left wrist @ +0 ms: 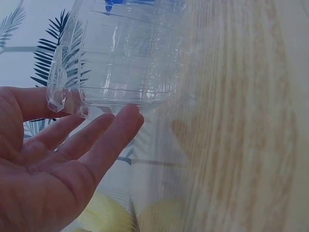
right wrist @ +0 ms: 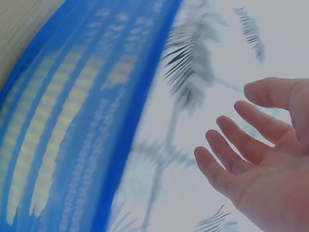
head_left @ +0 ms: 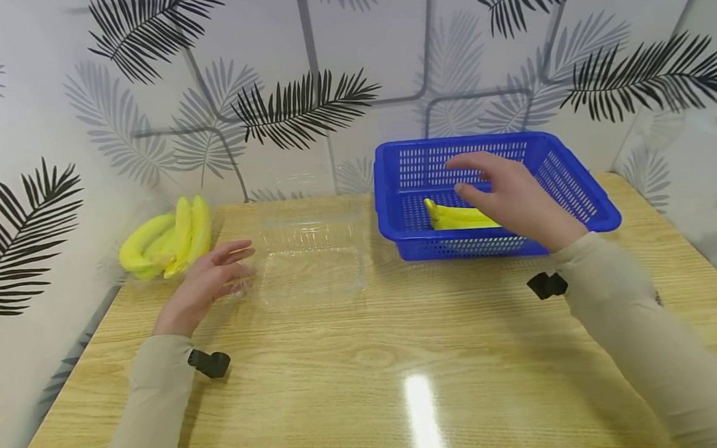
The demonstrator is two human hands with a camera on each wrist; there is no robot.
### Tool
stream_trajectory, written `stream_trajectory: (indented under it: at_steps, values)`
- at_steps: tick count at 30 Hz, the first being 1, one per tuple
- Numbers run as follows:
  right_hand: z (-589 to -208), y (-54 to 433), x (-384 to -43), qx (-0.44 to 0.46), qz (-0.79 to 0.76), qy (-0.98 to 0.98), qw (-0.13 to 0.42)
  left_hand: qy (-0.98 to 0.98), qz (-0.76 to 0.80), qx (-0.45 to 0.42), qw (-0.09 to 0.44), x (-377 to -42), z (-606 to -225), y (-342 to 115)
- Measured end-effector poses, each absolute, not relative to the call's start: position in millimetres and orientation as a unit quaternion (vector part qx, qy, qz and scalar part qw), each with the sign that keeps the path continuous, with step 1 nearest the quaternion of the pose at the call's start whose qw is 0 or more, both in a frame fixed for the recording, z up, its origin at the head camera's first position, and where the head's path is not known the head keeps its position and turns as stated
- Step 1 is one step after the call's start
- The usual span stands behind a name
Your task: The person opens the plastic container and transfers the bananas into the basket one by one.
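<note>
A person's 2 bare hands work above a wood-grain table (head_left: 342, 362), the right hand (head_left: 511, 197) poised over a blue basket (head_left: 408, 236). Its fingers are apart, thumb clear of forefinger, gripping nothing. Yellow bananas (head_left: 459, 216) lie inside the basket, just below those fingers, their long axis running left to right along the near wall and the stem end pointing left; the rim and hand hide their exact count. The right hand is by far the nearer of the 2. The left hand (head_left: 204, 281) is at the left edge of a clear plastic container (head_left: 312, 275), its fingers loosely bent and apart; whether they touch the edge, the pictures cannot tell. The container stands between the left hand and the basket. At far left, more bananas (head_left: 181, 238) rest in what appears to be clear packaging, beside the patterned wall (head_left: 334, 33).
</note>
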State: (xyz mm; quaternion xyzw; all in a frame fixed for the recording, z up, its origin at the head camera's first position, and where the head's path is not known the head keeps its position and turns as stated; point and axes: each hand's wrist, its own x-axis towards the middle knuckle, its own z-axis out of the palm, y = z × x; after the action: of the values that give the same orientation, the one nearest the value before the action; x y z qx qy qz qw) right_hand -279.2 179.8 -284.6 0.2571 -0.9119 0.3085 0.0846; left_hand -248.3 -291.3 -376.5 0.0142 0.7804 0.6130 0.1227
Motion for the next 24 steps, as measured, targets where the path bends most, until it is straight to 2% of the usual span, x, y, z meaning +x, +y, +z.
stream_trajectory:
  at_steps: [4,8,17,24]
  values:
    - [-286,157,-257,0.309,0.341,-0.878,0.130,0.781,0.612,0.014,0.122,-248,-377,-292]
    - [-293,133,-239,0.352,0.373,-0.847,0.141,0.791,0.600,0.019,0.114,-246,-373,-293]
    - [-310,93,-223,0.396,0.401,-0.821,0.089,0.810,0.583,0.030,0.065,-239,-351,-296]
    - [-325,64,-225,0.375,0.410,-0.831,0.035,0.837,0.547,0.024,0.001,-235,-338,-307]
